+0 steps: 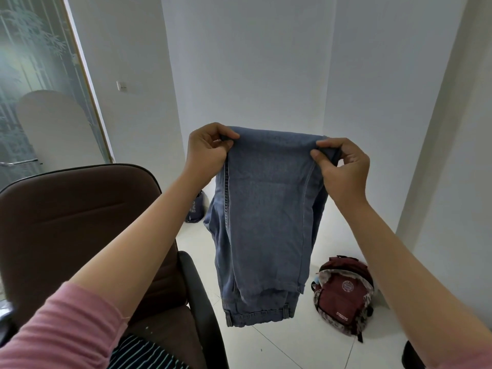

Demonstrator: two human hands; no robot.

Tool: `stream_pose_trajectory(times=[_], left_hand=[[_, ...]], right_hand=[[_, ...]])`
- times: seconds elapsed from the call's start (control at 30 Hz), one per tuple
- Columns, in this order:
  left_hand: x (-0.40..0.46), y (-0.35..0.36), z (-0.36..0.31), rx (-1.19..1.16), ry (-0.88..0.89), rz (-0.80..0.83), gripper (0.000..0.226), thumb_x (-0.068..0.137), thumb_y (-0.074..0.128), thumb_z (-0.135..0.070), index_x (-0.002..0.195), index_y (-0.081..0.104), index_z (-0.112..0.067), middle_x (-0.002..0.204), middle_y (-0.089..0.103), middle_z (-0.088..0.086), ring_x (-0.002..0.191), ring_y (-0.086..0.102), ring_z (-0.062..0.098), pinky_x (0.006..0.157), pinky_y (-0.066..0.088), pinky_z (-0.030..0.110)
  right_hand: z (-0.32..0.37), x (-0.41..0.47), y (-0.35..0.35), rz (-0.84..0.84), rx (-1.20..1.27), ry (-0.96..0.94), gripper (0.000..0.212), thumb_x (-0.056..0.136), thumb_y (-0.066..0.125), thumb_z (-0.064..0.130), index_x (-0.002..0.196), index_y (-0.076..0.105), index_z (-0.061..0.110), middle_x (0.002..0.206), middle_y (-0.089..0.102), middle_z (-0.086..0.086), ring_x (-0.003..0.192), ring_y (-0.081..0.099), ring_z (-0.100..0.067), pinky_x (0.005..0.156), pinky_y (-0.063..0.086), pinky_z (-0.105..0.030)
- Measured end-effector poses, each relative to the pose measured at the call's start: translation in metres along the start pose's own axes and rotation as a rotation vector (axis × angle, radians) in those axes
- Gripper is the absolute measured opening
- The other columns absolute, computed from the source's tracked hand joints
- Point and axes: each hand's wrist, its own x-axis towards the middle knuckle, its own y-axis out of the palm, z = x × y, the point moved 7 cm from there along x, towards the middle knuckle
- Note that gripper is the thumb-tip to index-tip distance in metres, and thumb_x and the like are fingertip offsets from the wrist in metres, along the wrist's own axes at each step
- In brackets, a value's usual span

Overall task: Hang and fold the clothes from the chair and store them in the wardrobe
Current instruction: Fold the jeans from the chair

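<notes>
Jeans hang doubled over in mid-air beside the chair, above the floor; the left hand and right hand each pinch an end of the fold, probably to keep it level for the next fold.

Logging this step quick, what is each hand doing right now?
Left hand: closed, pinching the top fold of the jeans.
Right hand: closed, pinching the other end of that fold.

One pair of jeans, one brown chair, one striped garment, one backpack, perhaps one bag.
</notes>
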Motion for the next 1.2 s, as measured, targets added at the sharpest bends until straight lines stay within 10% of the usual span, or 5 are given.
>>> stream_pose_trajectory(times=[0.2, 0.37, 0.73, 0.87, 1.2], left_hand=[[-0.003, 0.002, -0.008, -0.044, 0.005, -0.016, 0.04, 0.08, 0.054, 0.018, 0.069, 0.067, -0.019, 0.073, 0.068, -0.014, 0.071, 0.062, -0.003, 0.072, 0.047, 0.013], [-0.002, -0.006, 0.002, -0.112, -0.035, -0.035, 0.037, 0.08, 0.058, 0.016, 0.073, 0.069, -0.019, 0.069, 0.069, -0.016, 0.068, 0.061, 0.001, 0.066, 0.047, 0.015], [-0.006, -0.028, 0.012, 0.038, -0.001, -0.046, 0.026, 0.076, 0.074, -0.002, 0.087, 0.071, -0.025, 0.085, 0.07, 0.002, 0.077, 0.065, 0.014, 0.079, 0.056, 0.036], [-0.016, -0.034, 0.01, 0.131, 0.028, -0.127, 0.027, 0.076, 0.077, -0.012, 0.095, 0.069, -0.029, 0.105, 0.064, 0.004, 0.088, 0.061, 0.011, 0.074, 0.047, 0.011], [-0.125, 0.01, 0.08, -0.456, -0.327, 0.127, 0.053, 0.052, 0.084, -0.057, 0.095, 0.076, -0.027, 0.151, 0.03, -0.008, 0.14, 0.029, 0.013, 0.097, 0.042, 0.025]], right_hand=[[-0.009, -0.013, -0.007, 0.002, -0.225, 0.06, 0.031, 0.078, 0.076, 0.035, 0.101, 0.059, 0.048, 0.129, 0.055, 0.001, 0.137, 0.032, -0.011, 0.113, 0.004, -0.049], [0.013, -0.012, -0.002, 0.087, 0.046, -0.103, 0.045, 0.075, 0.08, 0.006, 0.115, 0.063, 0.016, 0.109, 0.063, 0.023, 0.107, 0.06, -0.003, 0.092, 0.053, -0.028], [0.039, 0.004, 0.009, 0.052, 0.04, -0.216, 0.03, 0.08, 0.072, -0.003, 0.098, 0.069, 0.021, 0.093, 0.065, 0.035, 0.086, 0.063, 0.006, 0.082, 0.05, -0.014], [0.045, 0.013, 0.014, 0.076, 0.042, -0.217, 0.029, 0.08, 0.072, -0.002, 0.1, 0.07, 0.019, 0.094, 0.066, 0.028, 0.091, 0.065, 0.001, 0.087, 0.052, -0.018], [0.055, 0.027, 0.032, 0.175, 0.074, -0.197, 0.029, 0.078, 0.073, -0.003, 0.1, 0.072, 0.015, 0.089, 0.068, 0.023, 0.083, 0.064, 0.003, 0.08, 0.05, -0.014]])
